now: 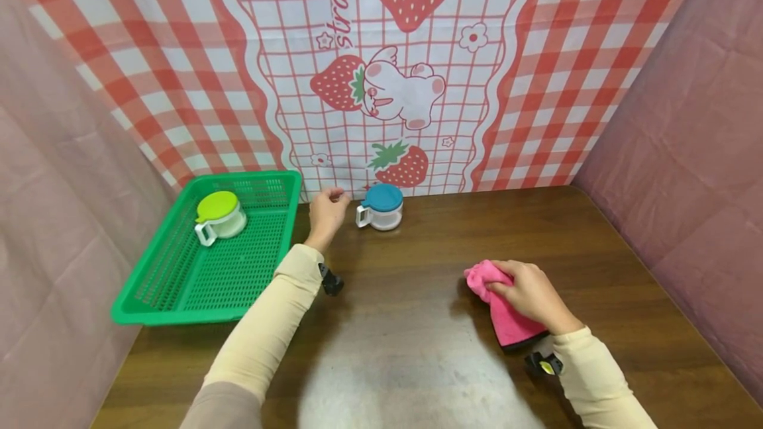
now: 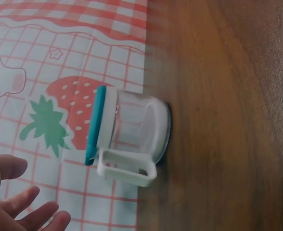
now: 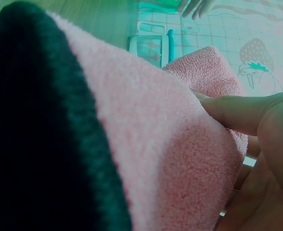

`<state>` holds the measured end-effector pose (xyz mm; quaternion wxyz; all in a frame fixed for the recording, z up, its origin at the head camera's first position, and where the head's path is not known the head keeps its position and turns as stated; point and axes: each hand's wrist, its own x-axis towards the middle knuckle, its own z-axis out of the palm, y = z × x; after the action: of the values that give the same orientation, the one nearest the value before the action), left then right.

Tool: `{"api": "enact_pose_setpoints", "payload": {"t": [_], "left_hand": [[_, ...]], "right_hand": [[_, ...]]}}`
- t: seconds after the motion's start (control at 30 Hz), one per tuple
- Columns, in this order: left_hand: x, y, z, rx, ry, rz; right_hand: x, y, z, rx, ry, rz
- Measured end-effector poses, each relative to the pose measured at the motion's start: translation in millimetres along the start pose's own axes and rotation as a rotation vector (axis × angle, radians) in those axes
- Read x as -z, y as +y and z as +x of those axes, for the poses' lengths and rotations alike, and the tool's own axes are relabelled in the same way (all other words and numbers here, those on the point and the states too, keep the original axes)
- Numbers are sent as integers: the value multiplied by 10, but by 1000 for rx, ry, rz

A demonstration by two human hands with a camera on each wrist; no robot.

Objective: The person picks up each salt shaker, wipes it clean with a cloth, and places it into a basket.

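My left hand (image 1: 328, 214) is just left of a clear jar with a blue lid (image 1: 383, 207) and a white handle, apart from it. In the left wrist view its fingers (image 2: 23, 204) are spread and hold nothing, with the jar (image 2: 132, 130) beyond them. My right hand (image 1: 532, 290) pinches a pink cloth (image 1: 511, 323) between thumb and fingers. Part of the cloth bunches up above the grip and the rest hangs down. In the right wrist view the pink cloth (image 3: 151, 125) shows a dark edge, and the thumb (image 3: 242, 113) presses on it.
A green plastic basket (image 1: 205, 315) stands on the left side of the wooden table (image 1: 411, 323). Inside it sits a similar jar with a lime-green lid (image 1: 219, 210). A red-checked strawberry cloth (image 1: 518, 85) hangs behind the table, and pink curtains (image 1: 673, 138) flank both sides.
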<state>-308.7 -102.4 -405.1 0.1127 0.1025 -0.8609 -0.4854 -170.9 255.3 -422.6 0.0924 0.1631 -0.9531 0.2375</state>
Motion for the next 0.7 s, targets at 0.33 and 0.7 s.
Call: {"api": "enact_pose_setpoints", "payload": {"t": [0.33,0.7], "left_hand": [[-215,-121,-33,-4,67,-25],[-438,-283,-40,-21,27,-161]], "right_hand": [[1,13,-20,-4,7,2],[9,38,-20,5,16,-2]]}}
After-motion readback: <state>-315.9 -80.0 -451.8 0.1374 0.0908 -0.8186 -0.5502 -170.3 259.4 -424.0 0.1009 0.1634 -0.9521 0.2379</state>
